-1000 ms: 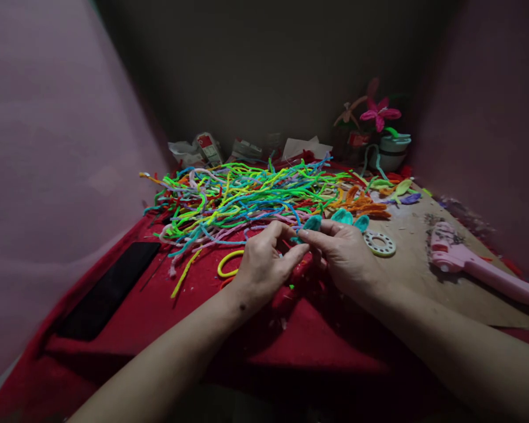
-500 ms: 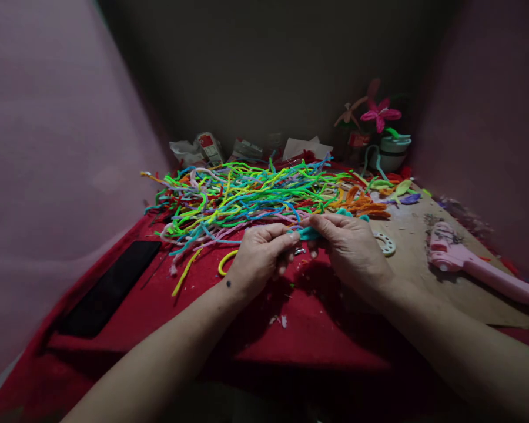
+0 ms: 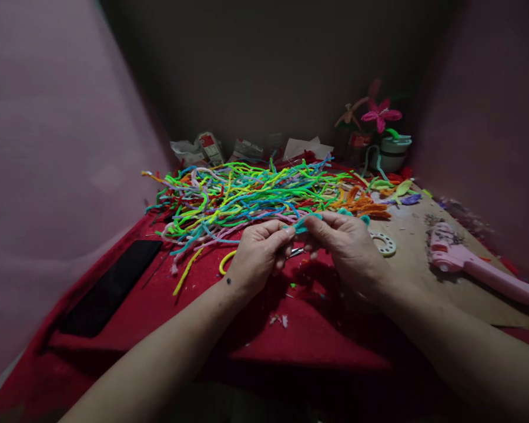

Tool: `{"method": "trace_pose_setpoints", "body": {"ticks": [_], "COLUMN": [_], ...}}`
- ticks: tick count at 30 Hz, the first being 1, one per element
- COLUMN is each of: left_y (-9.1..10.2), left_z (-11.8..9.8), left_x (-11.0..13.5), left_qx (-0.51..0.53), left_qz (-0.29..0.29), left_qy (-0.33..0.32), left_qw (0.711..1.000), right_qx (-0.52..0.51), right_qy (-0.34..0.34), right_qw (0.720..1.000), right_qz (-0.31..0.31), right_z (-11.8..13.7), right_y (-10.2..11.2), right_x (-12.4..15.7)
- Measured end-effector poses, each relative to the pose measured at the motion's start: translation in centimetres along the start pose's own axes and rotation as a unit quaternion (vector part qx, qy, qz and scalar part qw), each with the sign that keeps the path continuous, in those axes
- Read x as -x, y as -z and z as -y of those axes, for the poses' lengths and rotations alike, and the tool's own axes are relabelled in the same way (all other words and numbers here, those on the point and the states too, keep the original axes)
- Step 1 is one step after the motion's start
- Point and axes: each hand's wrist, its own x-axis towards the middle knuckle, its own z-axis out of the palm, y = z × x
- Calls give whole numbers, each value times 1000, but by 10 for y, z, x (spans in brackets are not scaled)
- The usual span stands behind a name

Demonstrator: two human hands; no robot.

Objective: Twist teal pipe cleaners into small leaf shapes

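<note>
Red cloth (image 3: 308, 329) covers your table, with a pipe-cleaner pile (image 3: 242, 197) behind. Just above the cloth, your left hand (image 3: 258, 255) and right hand (image 3: 348, 247) both pinch the teal pipe-cleaner piece (image 3: 302, 223) at the fingertips. It looks light, fuzzy and easily bent, so grip close to the bend.

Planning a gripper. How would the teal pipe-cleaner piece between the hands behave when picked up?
Probably light: the teal piece is pinched by fingertips of the left hand and right hand alone. Likely bendable, since it is curled into loops. Its fuzzy surface should grip, not slip.
</note>
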Motion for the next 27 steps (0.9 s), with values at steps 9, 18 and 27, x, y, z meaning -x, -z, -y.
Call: {"method": "trace_pose_setpoints", "body": {"ticks": [9, 18, 27], "left_y": [-2, 0, 3], "left_z": [-1, 5, 18], "left_x": [2, 4, 7], "left_qx": [-146, -248, -610], "left_qz": [-24, -58, -76], "left_qy": [-73, -115, -384], "left_qw": [986, 960, 689], "right_qx": [13, 68, -9], "right_qy": [-2, 32, -53], "right_qw": [1000, 996, 998], "right_qz": [-9, -39, -45], "right_z": [3, 3, -8], "right_y": [-4, -5, -5], "right_x": [3, 5, 2]}}
